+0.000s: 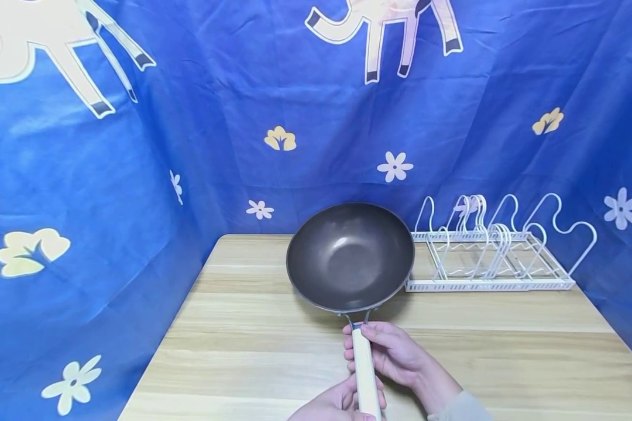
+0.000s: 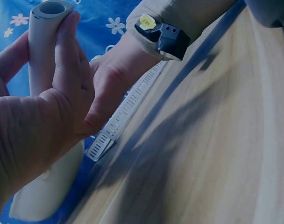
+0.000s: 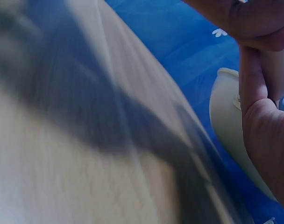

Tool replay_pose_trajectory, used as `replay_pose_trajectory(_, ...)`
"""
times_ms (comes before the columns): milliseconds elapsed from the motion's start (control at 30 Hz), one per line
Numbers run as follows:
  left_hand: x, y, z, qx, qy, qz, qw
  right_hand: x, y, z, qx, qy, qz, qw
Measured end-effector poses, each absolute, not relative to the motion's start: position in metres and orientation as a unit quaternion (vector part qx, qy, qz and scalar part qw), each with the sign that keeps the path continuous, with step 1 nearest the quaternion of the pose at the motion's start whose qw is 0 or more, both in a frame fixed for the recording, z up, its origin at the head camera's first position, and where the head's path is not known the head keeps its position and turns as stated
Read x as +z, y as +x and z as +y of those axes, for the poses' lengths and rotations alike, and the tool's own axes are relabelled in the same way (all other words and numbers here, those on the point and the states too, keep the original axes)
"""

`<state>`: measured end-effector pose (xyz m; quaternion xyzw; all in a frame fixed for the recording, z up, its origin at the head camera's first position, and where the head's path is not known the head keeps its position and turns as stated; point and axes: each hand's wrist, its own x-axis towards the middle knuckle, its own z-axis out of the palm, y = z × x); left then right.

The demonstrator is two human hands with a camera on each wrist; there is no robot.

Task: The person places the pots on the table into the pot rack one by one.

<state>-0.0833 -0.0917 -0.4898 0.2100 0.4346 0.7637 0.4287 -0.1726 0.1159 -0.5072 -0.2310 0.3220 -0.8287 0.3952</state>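
Note:
A wok [image 1: 350,257] with a dark inside and a long white handle [image 1: 365,374] is held up over the wooden table, tilted so its inside faces the head camera. My left hand [image 1: 337,400] grips the handle near its end at the bottom of the head view. Closer to the pan, my right hand [image 1: 395,354] holds the same handle, thumb on top and fingers beneath. In the left wrist view the handle's hollow end [image 2: 51,9] sticks out past the left fingers. The wok's pale outside [image 3: 226,112] appears in the right wrist view.
A white wire rack [image 1: 490,285] with several upright loops stands at the table's back right, just beside the wok. The wooden table [image 1: 232,351] meets a blue printed curtain [image 1: 342,117] at the back and sides.

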Motion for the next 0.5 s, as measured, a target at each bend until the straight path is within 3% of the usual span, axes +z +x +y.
replay_pose_trajectory(267,-0.501,-0.09,-0.082,0.764,0.333,0.384,0.398,-0.494,-0.165,0.126,-0.831,-0.285,0.286,0.383)
replay_pose_trajectory(500,-0.506,-0.091,-0.077,0.756,0.354,0.38,0.399,-0.485,-0.157,0.13,-0.829,-0.289,0.316,0.36)
